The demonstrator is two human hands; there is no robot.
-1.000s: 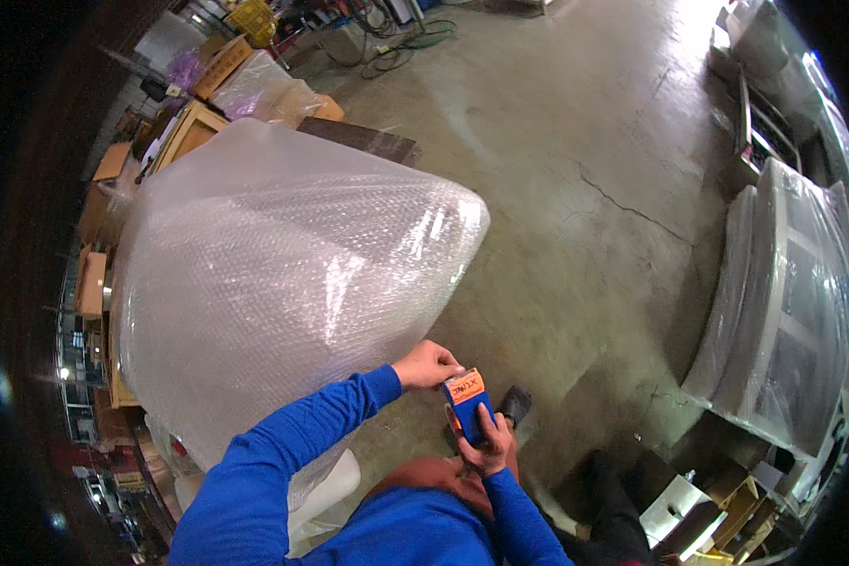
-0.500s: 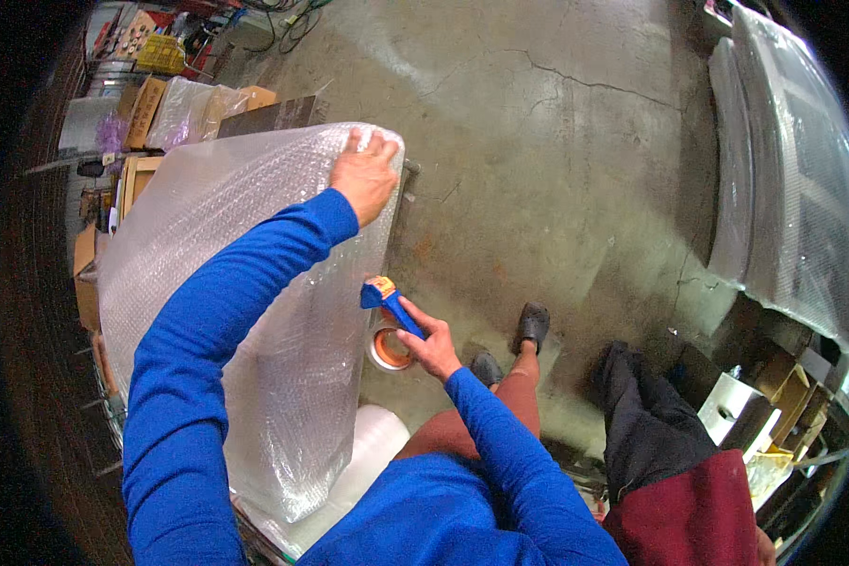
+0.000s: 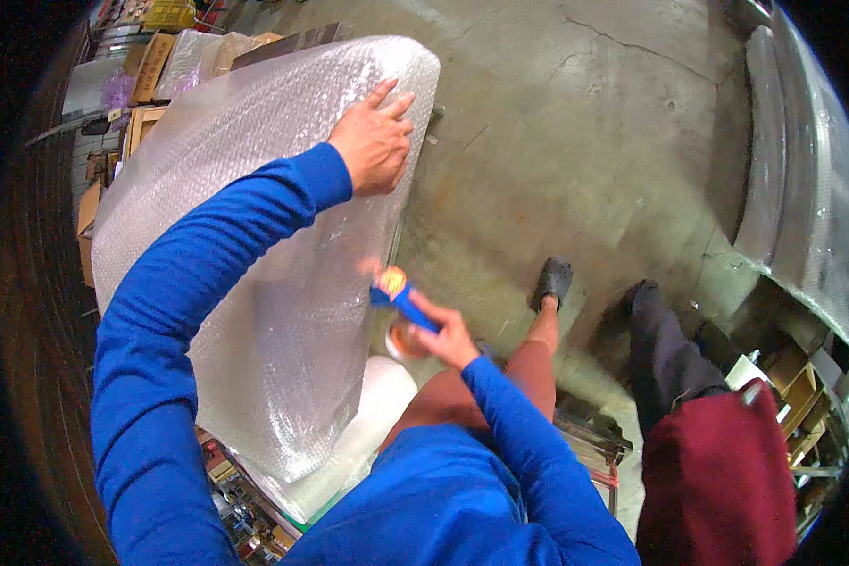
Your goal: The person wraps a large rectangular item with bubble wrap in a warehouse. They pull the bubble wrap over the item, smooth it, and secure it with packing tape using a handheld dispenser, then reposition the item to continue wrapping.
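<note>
A large flat panel wrapped in bubble wrap (image 3: 255, 311) lies in front of me, one rounded corner pointing away. My left hand (image 3: 373, 141) rests on the wrap close to that far corner, fingers spread and holding nothing. In my right hand (image 3: 448, 338) is the blue handle of a tape dispenser (image 3: 407, 300), beside the panel's right edge. Its head has a yellow-orange label and is at the wrap's edge; motion blurs it. The tape roll (image 3: 404, 341) shows below the handle, partly behind my fingers.
A white roll of sheeting (image 3: 382, 387) lies beneath the panel's near end. Cardboard boxes (image 3: 151, 68) line the left. On the right stand more bubble-wrapped panels (image 3: 802, 160). Someone in a dark red top (image 3: 722, 472) and dark trousers is close by on my right, over the concrete floor (image 3: 566, 170).
The view has shifted, so the panel's far corner appears higher. My left hand lies farther back from that corner. My right hand has moved slightly with the tape dispenser, its head blurred.
</note>
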